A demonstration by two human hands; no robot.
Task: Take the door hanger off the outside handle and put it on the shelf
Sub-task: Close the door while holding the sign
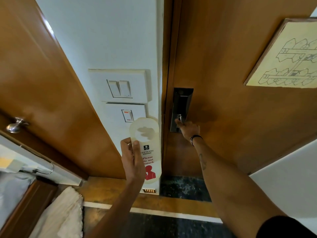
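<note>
My left hand holds a cream "Please do not disturb" door hanger upright by its left edge, in front of the white wall. The hanger's round hole is at the top and a red figure is printed near its bottom. My right hand reaches out to the dark lock plate of the wooden room door and its fingers close on the small metal handle there. The door sits against its frame.
White switch panels are on the wall behind the hanger. A second wooden door with a silver knob stands at left. A framed floor plan hangs on the room door. White cloth lies at lower left.
</note>
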